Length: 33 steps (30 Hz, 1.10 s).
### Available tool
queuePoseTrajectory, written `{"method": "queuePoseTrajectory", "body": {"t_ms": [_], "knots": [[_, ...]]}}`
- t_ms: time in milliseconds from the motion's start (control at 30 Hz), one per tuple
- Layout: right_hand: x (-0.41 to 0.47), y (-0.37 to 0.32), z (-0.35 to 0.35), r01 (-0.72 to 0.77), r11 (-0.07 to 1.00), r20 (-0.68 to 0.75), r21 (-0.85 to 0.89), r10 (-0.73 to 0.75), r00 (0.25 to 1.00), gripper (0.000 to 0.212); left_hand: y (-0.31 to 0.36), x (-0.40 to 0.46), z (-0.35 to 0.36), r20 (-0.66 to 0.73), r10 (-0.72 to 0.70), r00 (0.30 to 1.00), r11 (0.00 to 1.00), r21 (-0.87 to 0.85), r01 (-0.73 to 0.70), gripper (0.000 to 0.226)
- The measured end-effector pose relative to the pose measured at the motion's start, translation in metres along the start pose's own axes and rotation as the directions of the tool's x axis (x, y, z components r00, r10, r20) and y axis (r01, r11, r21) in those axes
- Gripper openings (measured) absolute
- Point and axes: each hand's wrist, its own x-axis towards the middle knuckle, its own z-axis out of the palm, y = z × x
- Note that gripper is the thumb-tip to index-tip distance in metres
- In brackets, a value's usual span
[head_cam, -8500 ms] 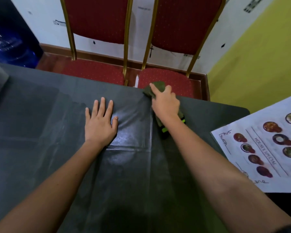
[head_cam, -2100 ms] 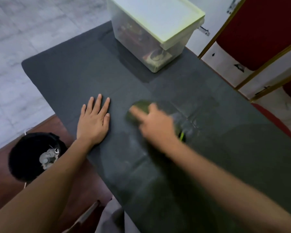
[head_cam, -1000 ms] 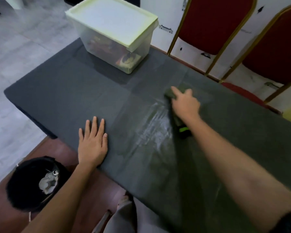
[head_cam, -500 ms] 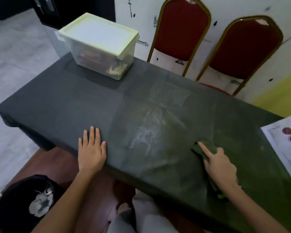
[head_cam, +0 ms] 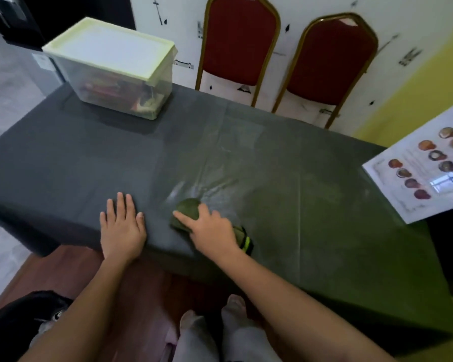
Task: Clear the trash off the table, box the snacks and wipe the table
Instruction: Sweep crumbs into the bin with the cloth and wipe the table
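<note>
Near edge of the counter: a person leans over a dark-covered counter (head_cam: pixel 63 163), both bare arms reaching forward.
Right hand: the right hand (head_cam: pixel 213 231) presses flat, fingers together, on a dark green cloth (head_cam: pixel 187 209) with a bright green band showing at the wrist side.
Left hand: the left hand (head_cam: pixel 122 227) lies flat just beside the cloth, fingers spread, holding nothing and bracing on the cover.
Snacks: a clear box (head_cam: pixel 115 71) with its pale green lid shut stands at the far left corner, colourful packets visible inside.
Trash: none visible on the counter; a printed menu sheet (head_cam: pixel 424 165) lies at the right end.
Progress: clearing and boxing look finished; wet streaks (head_cam: pixel 215 181) beyond the cloth suggest wiping is under way, with the dry left part and the far right apparently left to do.
</note>
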Motion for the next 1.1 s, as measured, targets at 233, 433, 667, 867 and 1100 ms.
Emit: {"method": "queuePoseTrajectory", "body": {"t_ms": [233,433,667,867,1100], "knots": [[-0.197,0.180,0.008,-0.557,0.824,0.109,-0.107,0.566,0.817,0.072,0.046,-0.006,-0.005,0.018,-0.130,0.991,0.982,-0.138,0.132,0.056],[-0.193,0.155,0.004,-0.712,0.702,0.044,0.027,0.710,0.702,0.061,0.155,-0.039,0.016,0.093,0.402,0.911,0.910,-0.150,-0.387,0.065],[-0.161,0.124,0.018,-0.384,0.922,-0.006,-0.042,0.384,0.923,0.075,0.168,-0.054,0.044,0.222,0.456,0.862,0.884,-0.001,-0.467,0.069],[-0.284,0.247,0.022,-0.610,0.792,0.098,0.005,0.607,0.789,0.080,0.186,-0.065,0.049,0.167,0.374,0.912,0.925,0.001,-0.379,0.059],[-0.305,0.293,0.025,-0.888,0.417,-0.082,0.194,0.909,0.409,0.051,0.258,-0.100,0.062,0.204,0.410,0.889,0.908,-0.004,-0.418,0.065]]}}
